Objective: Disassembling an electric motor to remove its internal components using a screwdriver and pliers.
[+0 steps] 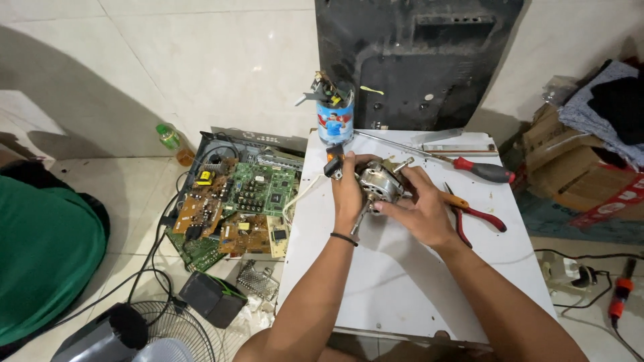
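Observation:
A small metal electric motor [377, 181] with a shaft sticking out is held over the white table [402, 281]. My left hand [347, 194] grips its left side, next to a black and orange part [333, 163] attached to it. On the motor's right side, my right hand [419, 211] wraps around the housing with its fingers over the top. A black band sits on my left wrist.
Red-handled pliers [479, 216] and a red-handled screwdriver [479, 169] lie on the table to the right. A can of tools [334, 119] stands at the back. Circuit boards [235, 201] lie on the floor at left, with a fan grille [168, 332] below and cardboard boxes [570, 167] at right.

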